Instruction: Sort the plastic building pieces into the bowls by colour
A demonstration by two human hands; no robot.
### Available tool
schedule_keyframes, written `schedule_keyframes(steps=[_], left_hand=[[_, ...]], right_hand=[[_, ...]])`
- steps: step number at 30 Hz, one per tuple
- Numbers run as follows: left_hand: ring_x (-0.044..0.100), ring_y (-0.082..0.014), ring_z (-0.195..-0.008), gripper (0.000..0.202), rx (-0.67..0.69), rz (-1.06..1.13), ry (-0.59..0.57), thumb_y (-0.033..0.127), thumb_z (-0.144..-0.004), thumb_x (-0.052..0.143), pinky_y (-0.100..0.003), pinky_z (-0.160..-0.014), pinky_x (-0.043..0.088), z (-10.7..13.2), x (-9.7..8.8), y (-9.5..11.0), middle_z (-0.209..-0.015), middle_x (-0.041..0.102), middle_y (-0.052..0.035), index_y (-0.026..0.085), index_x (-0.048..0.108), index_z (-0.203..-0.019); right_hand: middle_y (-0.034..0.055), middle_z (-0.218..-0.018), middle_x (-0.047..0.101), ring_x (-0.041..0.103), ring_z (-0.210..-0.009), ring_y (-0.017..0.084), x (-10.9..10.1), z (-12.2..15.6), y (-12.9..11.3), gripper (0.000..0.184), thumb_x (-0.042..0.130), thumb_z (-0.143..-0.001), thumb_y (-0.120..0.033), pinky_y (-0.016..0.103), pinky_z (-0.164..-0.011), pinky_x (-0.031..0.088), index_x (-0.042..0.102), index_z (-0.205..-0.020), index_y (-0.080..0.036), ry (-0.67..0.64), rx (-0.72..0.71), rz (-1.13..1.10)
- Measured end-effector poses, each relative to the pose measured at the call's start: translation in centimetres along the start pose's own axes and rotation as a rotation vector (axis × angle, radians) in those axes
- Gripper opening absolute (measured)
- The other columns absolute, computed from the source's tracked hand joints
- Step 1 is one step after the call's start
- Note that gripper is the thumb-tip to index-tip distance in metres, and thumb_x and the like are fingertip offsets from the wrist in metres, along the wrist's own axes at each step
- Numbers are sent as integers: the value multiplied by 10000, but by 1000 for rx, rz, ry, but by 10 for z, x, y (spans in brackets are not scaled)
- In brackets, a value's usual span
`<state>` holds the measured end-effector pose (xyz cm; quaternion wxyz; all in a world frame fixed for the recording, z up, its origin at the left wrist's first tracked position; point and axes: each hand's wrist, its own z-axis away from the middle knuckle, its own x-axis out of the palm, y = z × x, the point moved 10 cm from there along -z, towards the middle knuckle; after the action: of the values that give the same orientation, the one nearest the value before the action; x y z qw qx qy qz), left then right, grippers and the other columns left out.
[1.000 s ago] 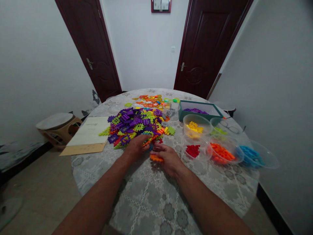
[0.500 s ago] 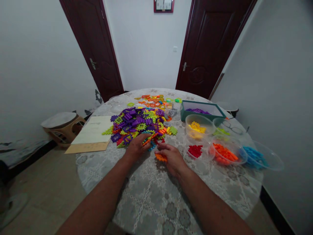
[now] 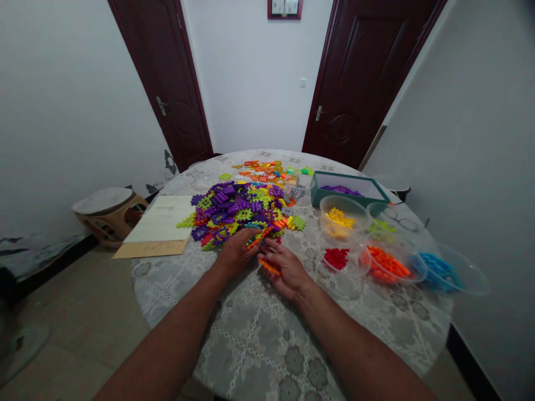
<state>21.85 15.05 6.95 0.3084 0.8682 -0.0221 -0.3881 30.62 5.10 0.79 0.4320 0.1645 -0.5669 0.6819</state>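
Note:
My left hand (image 3: 237,249) is closed around several flat toothed plastic building pieces (image 3: 258,238), orange, green and blue at their edges. Close beside it, my right hand (image 3: 288,269) grips an orange toothed building piece (image 3: 270,268) low in its fingers. The thumb and fingertips of the right hand meet the left hand's pieces, and how they touch there is hard to make out. Just beyond both hands lies a heap of purple, green and red building pieces (image 3: 236,207); the left hand covers its near edge.
To the right stand clear bowls with yellow pieces (image 3: 339,217), red pieces (image 3: 335,258), orange pieces (image 3: 384,263) and blue pieces (image 3: 438,270). A green box (image 3: 351,199) holds purple pieces. Glasses (image 3: 403,223) lie behind the bowls. Paper sheets (image 3: 156,228) lie left; orange pieces (image 3: 261,171) spread at the back.
My right hand has moved left with the orange piece, up to my left hand. The left hand stays near the heap, still holding its pieces. The whole view has shifted slightly.

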Motion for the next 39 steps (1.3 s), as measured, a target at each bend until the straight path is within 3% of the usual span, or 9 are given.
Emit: schedule_keyframes(steps=[4, 9, 14, 19, 23, 31, 34, 39], left_hand=[[714, -261, -1142, 368, 0, 1, -9, 199, -941, 624, -437, -1010, 570, 2, -2, -1, -1227, 757, -112, 201, 695, -1303], [720, -255, -1149, 349, 22, 6, 11, 207, -964, 604, -411, -1009, 568, 0, -6, 2, -1232, 768, -118, 196, 692, -1302], [728, -258, -1139, 337, -11, 7, 56, 200, -961, 599, -403, -1017, 566, 0, -11, 1, -1221, 774, -119, 197, 704, -1281], [726, -272, -1146, 315, -60, 31, 81, 232, -983, 597, -429, -1046, 551, 1, -13, 2, -1239, 770, -123, 208, 711, -1275], [722, -270, -1139, 311, -74, 47, 109, 228, -974, 603, -430, -1035, 549, 3, -13, -1, -1227, 768, -126, 208, 714, -1263], [706, -278, -1130, 336, -31, 94, 36, 268, -960, 637, -446, -1019, 543, 5, -9, 10, -1198, 759, -108, 222, 713, -1283], [702, -291, -1140, 359, -68, 140, 19, 318, -942, 707, -458, -1025, 532, 5, -9, 9, -1215, 755, -113, 232, 716, -1291], [695, -307, -1166, 387, -132, 208, 51, 338, -886, 786, -477, -1042, 520, 5, -10, 4, -1229, 759, -108, 254, 740, -1261]], right_hand=[[59, -953, 823, 761, -735, 158, 3, 3, -2, 378, 782, -634, -104, 235, -685, 579, 793, -1005, -172, 11, -39, 104], [86, -1032, 815, 770, -748, 169, -18, 17, -25, 327, 784, -680, -116, 262, -707, 594, 788, -1002, -173, 154, -88, 199], [105, -990, 816, 767, -797, 182, -16, 20, -11, 392, 808, -697, -94, 240, -636, 584, 757, -1078, -176, 123, 68, 139], [92, -999, 824, 758, -840, 177, -17, 13, -7, 390, 821, -709, -96, 207, -586, 555, 728, -1070, -211, 144, 43, 58], [77, -1122, 812, 759, -834, 156, -11, 7, 0, 372, 827, -710, -120, 204, -587, 554, 748, -1065, -197, 87, 54, 55], [40, -992, 815, 747, -779, 143, 19, 5, 12, 487, 793, -649, -148, 235, -732, 563, 776, -1133, -204, -144, 66, 180], [21, -913, 806, 727, -749, 142, 21, 6, 9, 481, 780, -644, -167, 234, -713, 534, 774, -1123, -210, -155, 18, 227], [30, -979, 808, 726, -802, 164, 23, 8, -1, 580, 784, -613, -151, 252, -719, 521, 764, -1188, -221, -126, -52, 276]])
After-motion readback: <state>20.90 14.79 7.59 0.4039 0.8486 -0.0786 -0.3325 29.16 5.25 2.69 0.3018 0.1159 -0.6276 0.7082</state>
